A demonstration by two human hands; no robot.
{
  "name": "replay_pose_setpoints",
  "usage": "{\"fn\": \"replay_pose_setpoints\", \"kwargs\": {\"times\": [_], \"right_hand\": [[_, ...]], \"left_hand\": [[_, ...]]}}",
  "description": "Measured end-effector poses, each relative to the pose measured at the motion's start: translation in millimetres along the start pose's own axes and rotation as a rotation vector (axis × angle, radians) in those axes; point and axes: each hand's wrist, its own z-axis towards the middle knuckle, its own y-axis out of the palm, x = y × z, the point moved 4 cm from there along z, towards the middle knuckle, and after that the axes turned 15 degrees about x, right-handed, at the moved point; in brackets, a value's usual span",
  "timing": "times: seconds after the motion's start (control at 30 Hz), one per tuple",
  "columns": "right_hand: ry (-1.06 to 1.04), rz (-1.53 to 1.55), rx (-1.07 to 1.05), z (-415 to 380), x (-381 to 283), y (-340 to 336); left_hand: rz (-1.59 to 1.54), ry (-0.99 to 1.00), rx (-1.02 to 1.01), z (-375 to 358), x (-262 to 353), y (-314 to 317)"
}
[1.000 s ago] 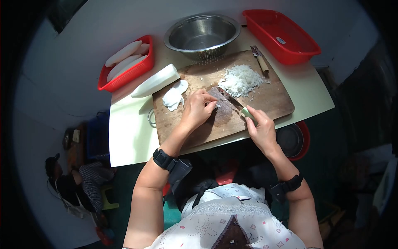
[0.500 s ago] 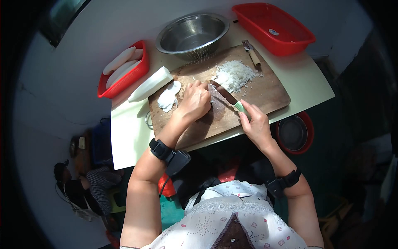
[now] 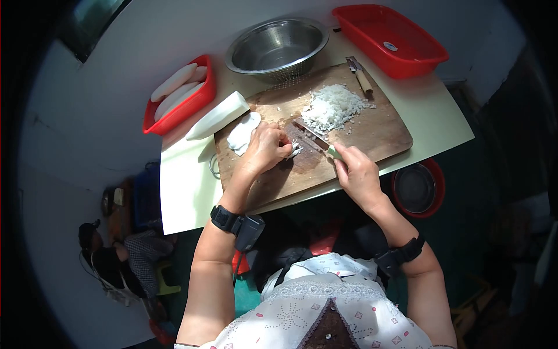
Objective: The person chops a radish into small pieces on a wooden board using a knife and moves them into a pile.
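Observation:
My right hand (image 3: 358,173) grips the green handle of a knife (image 3: 314,137), whose blade lies low over the wooden cutting board (image 3: 372,134). Just left of the blade, the closed fingers of my left hand (image 3: 268,146) rest on thin white strips (image 3: 296,149). White slices (image 3: 243,134) lie on the board beyond my left hand. A heap of finely chopped white pieces (image 3: 334,108) is behind the knife. A thick peeled white radish (image 3: 218,116) lies across the board's left edge.
A peeler (image 3: 361,78) lies at the board's back right. Behind stand a metal bowl (image 3: 277,46) and a red basin (image 3: 392,43). A red basket (image 3: 185,110) at left holds white radishes. Below right is a red tub (image 3: 437,187). A person (image 3: 116,262) sits at lower left.
The knife and my left hand have moved apart, and white strips now show between them. My left hand has shifted slightly down towards me. The whole view has shifted a little.

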Motion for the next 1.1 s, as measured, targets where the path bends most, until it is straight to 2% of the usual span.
{"fn": "replay_pose_setpoints", "kwargs": {"times": [0.07,0.13,0.23,0.37,0.6,0.8,0.93,1.0,1.1], "right_hand": [[-0.113,-0.04,0.03,1,-12,2],[-0.109,-0.092,0.01,-1,-16,4],[-0.086,-0.1,0.019,-5,-20,3],[-0.081,-0.135,0.005,-11,-23,0],[-0.102,-0.163,-0.05,-12,-37,2],[-0.078,-0.143,-0.012,-4,-35,2],[-0.044,-0.057,0.036,-2,-11,6],[-0.016,-0.059,0.029,-2,-6,7],[-0.023,-0.082,0.029,-2,-6,7]], "left_hand": [[-0.007,-0.035,0.03,-3,4,-3],[-0.024,-0.067,0.055,-6,7,-8],[-0.157,-0.221,0.193,-19,7,-10],[0.011,-0.051,0.309,-38,19,-3],[-0.004,-0.057,0.4,-42,19,12],[-0.062,-0.108,0.445,-44,19,5],[-0.233,-0.286,0.412,-52,-13,0],[-0.119,-0.185,0.347,-54,-17,-7],[-0.164,-0.198,0.291,-55,-9,-8]]}}
